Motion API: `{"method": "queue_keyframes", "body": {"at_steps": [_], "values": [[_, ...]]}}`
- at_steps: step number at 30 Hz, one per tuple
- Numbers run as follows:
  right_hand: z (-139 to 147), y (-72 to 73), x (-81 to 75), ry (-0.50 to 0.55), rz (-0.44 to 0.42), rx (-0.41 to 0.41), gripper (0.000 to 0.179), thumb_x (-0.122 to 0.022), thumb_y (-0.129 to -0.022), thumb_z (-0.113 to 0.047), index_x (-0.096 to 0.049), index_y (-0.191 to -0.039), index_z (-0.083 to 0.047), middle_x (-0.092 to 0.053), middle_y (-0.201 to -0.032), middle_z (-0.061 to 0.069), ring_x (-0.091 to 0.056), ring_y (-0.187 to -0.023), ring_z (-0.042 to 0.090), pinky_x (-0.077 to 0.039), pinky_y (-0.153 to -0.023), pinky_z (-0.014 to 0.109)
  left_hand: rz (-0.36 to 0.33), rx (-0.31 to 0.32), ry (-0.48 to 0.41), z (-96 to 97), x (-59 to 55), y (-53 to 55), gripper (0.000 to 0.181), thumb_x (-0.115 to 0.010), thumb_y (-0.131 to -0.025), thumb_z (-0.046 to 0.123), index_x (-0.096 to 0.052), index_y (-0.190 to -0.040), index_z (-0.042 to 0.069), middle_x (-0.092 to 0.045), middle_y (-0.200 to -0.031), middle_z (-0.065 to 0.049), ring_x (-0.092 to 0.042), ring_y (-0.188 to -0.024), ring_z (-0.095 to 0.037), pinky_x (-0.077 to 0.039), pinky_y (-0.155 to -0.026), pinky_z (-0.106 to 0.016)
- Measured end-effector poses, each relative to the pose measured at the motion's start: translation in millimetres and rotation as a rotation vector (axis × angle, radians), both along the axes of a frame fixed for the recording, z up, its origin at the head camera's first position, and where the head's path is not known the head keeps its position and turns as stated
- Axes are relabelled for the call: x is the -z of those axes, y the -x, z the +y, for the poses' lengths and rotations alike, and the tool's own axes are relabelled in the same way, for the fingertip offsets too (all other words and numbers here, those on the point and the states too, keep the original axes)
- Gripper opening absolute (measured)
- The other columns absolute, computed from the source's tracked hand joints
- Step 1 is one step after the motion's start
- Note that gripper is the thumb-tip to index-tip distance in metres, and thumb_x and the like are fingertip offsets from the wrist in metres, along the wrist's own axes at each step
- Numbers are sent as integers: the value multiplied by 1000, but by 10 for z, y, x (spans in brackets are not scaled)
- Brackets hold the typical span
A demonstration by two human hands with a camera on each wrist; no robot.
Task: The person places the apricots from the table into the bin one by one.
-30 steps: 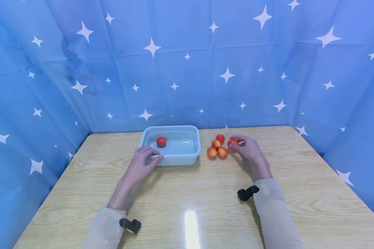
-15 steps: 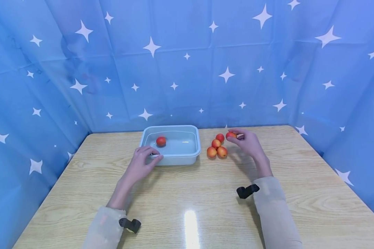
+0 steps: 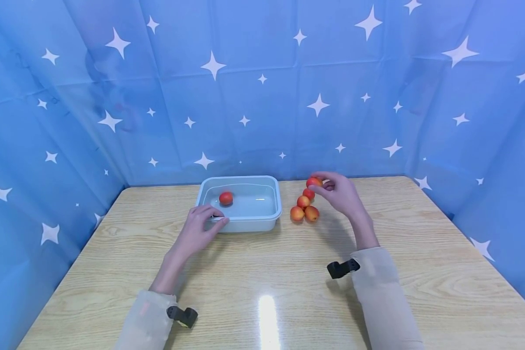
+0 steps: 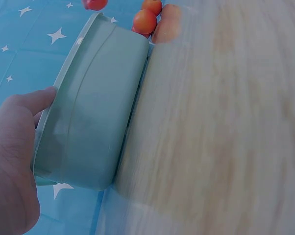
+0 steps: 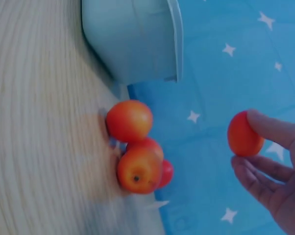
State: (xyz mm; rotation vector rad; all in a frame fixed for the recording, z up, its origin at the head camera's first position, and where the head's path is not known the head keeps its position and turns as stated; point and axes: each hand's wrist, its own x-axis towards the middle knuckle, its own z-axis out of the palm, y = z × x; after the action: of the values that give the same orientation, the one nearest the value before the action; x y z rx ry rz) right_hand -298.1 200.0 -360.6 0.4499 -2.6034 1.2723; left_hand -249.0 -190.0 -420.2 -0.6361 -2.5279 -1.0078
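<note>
My right hand (image 3: 340, 194) pinches a small red-orange fruit (image 5: 243, 134) between thumb and fingertips, held up off the table. Its exact kind is unclear. Below and to the left of that hand in the head view, a cluster of similar red and orange fruits (image 3: 303, 201) lies on the table, touching one another. My left hand (image 3: 197, 229) grips the near left rim of a light blue plastic tub (image 3: 249, 225), the thumb on the outside and the other fingers over the edge. One red fruit (image 3: 226, 198) lies inside the tub, towards its left.
The wooden table (image 3: 227, 282) ends at the back against a blue curtain (image 3: 262, 121) with white stars. The tub stands near that far edge, just left of the fruit cluster. A bright reflection (image 3: 268, 321) shows at the table's front.
My right hand has lifted the fruit from the table and carried it up and to the left, over the far end of the cluster. The left hand and tub have stayed put.
</note>
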Motion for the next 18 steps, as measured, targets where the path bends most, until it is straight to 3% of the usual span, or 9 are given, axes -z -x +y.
{"method": "queue_keyframes", "body": {"at_steps": [10, 18], "values": [[-225, -85, -130, -20, 64, -33, 41, -74, -94, -27, -67, -131, -11, -66, -120, 9, -64, -95, 25, -53, -83, 38, 29, 13, 1, -1, 24, 23, 14, -73, -95, 26, -72, -99, 13, -68, -98, 2, -59, -108, -26, -32, -108, -50], [-417, -124, -202, -1, 127, -97, 40, -76, -93, -27, -68, -129, -11, -67, -121, 9, -65, -92, 23, -53, -80, 41, 11, 0, 4, -9, 12, 12, 15, -73, -95, 27, -72, -99, 12, -67, -99, 1, -57, -110, -27, -32, -108, -49]]}}
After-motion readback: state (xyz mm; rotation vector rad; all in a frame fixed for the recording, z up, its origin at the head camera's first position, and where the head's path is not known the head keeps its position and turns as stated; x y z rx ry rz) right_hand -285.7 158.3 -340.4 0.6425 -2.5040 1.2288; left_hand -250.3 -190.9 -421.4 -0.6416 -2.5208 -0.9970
